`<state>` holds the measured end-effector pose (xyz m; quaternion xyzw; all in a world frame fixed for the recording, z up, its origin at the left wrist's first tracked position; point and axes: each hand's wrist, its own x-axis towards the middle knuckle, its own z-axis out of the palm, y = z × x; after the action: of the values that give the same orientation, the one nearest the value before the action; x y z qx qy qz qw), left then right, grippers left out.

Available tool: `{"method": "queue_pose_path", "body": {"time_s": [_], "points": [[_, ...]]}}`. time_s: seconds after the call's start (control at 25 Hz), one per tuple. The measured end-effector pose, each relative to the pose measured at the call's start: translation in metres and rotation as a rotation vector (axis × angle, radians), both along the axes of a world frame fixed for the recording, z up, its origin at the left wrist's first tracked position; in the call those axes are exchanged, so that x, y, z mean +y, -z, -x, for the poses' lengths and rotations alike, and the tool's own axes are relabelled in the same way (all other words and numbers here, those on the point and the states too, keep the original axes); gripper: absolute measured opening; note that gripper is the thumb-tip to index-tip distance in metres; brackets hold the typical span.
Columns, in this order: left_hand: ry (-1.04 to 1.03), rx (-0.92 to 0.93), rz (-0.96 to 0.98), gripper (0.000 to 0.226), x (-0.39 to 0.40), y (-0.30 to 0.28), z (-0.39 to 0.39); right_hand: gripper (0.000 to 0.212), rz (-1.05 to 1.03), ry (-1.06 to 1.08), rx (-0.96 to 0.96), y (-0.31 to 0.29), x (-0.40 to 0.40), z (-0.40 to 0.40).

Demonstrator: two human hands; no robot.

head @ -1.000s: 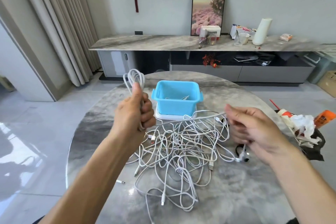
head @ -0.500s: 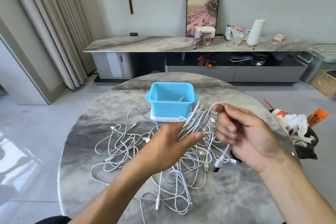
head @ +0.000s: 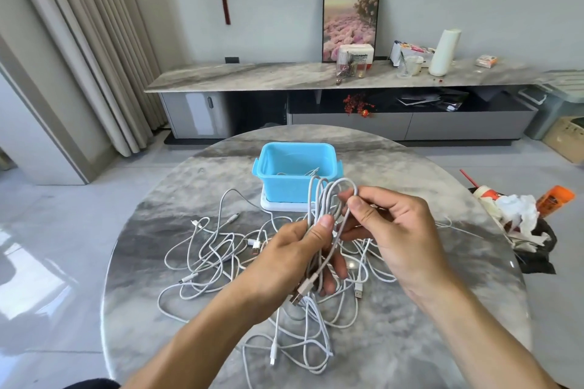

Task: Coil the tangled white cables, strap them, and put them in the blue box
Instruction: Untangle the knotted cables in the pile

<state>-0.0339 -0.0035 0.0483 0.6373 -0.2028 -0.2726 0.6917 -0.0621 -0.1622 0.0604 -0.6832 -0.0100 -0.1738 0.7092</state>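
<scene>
My left hand (head: pixel 294 259) grips a bundle of coiled white cable (head: pixel 328 202), thumb pressed across the loops, with a USB plug hanging below the palm. My right hand (head: pixel 395 230) pinches the top loop of that bundle between thumb and forefinger. Both hands hover over the tangled white cables (head: pixel 221 259) spread on the round marble table (head: pixel 442 325). The blue box (head: pixel 295 175) stands open just beyond the hands on a white lid, with some cable inside it.
A black bag with crumpled white paper and an orange bottle (head: pixel 554 199) sits off the table's right edge. Behind stands a long marble-topped cabinet (head: pixel 284 76) with small items. Curtains (head: pixel 94 57) hang at the left.
My left hand has swung the coiled bundle from up at the left down to the middle in front of the box. My right hand has taken hold of the bundle's top loop.
</scene>
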Motion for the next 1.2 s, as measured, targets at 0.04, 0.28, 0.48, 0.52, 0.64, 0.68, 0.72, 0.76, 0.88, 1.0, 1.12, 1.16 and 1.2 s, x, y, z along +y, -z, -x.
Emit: {"method": "queue_pose_path", "body": {"time_s": [0.04, 0.28, 0.48, 0.52, 0.64, 0.68, 0.72, 0.76, 0.88, 1.0, 1.12, 1.16, 1.2], "points": [[0.002, -0.027, -0.019, 0.041, 0.0, 0.0, 0.0, 0.018, -0.001, 0.021, -0.022, 0.002, 0.002, 0.0], [-0.018, -0.14, -0.1, 0.022, -0.001, 0.004, -0.002, 0.018, -0.011, 0.107, -0.046, 0.009, 0.007, -0.002], [-0.037, -0.146, -0.148, 0.009, 0.001, 0.007, -0.002, 0.028, -0.173, 0.112, 0.11, 0.016, 0.017, -0.005], [-0.015, -0.146, -0.148, 0.009, 0.0, 0.007, 0.001, 0.04, -0.225, 0.056, 0.184, 0.018, 0.017, -0.006], [0.059, -0.083, -0.105, 0.013, -0.003, 0.009, 0.01, 0.07, -0.648, -0.324, 0.275, 0.013, 0.01, -0.006], [0.073, -0.006, -0.053, 0.013, -0.004, 0.008, 0.01, 0.075, -0.726, -0.452, 0.248, 0.01, 0.005, -0.005], [0.089, 0.061, -0.015, 0.013, -0.003, 0.007, 0.008, 0.076, -0.742, -0.541, 0.22, 0.006, 0.003, -0.003], [0.101, 0.1, 0.0, 0.011, -0.001, 0.007, 0.006, 0.074, -0.697, -0.574, 0.207, 0.005, 0.003, -0.003], [0.098, 0.126, -0.043, 0.006, -0.002, 0.008, 0.006, 0.048, -0.403, -0.414, 0.26, 0.007, 0.009, -0.003], [0.117, 0.214, 0.0, 0.011, -0.008, 0.012, 0.011, 0.02, -0.431, -0.3, 0.258, 0.003, 0.013, -0.004], [0.145, 0.315, 0.027, 0.028, -0.015, 0.012, 0.017, 0.015, -0.612, -0.282, 0.238, -0.002, 0.012, -0.004], [0.146, 0.315, 0.016, 0.031, -0.018, 0.012, 0.019, 0.018, -0.638, -0.263, 0.256, -0.004, 0.013, -0.005], [0.149, 0.315, 0.005, 0.033, -0.02, 0.011, 0.021, 0.025, -0.646, -0.236, 0.287, -0.006, 0.015, -0.005]]}}
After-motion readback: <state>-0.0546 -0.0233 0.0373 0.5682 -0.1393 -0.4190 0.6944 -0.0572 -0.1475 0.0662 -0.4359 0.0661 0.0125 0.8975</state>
